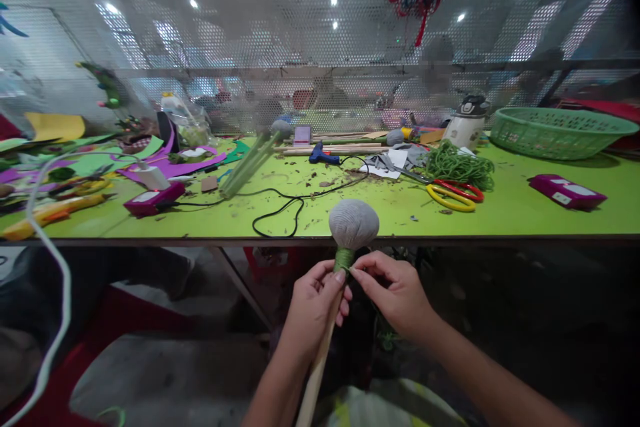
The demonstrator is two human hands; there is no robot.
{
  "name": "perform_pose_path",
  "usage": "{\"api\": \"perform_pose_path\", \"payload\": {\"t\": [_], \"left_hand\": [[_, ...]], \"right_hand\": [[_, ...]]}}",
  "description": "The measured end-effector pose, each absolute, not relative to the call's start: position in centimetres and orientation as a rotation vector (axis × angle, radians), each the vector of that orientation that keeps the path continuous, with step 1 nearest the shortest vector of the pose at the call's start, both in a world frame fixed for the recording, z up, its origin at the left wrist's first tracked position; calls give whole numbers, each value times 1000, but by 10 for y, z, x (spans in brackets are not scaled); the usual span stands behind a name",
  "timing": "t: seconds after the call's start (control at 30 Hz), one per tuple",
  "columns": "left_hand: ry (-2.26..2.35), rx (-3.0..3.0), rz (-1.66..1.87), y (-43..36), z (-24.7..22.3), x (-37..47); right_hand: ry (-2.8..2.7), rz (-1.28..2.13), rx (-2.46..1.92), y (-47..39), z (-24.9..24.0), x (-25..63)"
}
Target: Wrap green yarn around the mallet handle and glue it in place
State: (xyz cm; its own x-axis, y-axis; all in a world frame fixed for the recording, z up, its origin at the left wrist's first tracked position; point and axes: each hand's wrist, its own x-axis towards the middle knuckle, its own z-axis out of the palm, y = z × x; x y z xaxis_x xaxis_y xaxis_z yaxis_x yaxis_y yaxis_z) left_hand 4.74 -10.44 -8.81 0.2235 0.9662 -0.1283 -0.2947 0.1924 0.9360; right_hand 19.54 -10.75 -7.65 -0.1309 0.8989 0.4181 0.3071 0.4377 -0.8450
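A wooden stick (318,373) with a round grey cloth-covered head (354,223) is held up in front of the table's edge, tilted slightly. Green cord (343,259) is wound round its neck, just under the head. My left hand (316,300) is wrapped round the stick below the winding, its thumb pressed on the cord. At the right side of the winding, my right hand (393,287) pinches the green cord between thumb and forefinger.
On the green table (450,223) lie a blue glue gun (323,154) with a black cable, red and yellow scissors (453,195), a green cord bundle (460,165), a purple box (567,191) and a green basket (560,137). A white cable (63,273) hangs at the left.
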Motion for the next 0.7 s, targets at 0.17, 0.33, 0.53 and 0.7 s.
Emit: {"api": "perform_pose_path", "payload": {"t": [0.17,0.33,0.53,0.7], "left_hand": [[915,990,1076,-104,-87,48],[855,968,1049,-103,-91,48],[838,946,1058,-103,-91,50],[855,966,1135,-104,-90,53]], "right_hand": [[-1757,568,-1077,-106,-72,202],[-1756,626,-1080,-106,-76,204],[-1656,753,-1108,-107,-76,202],[-1596,824,-1175,-100,-83,204]]}}
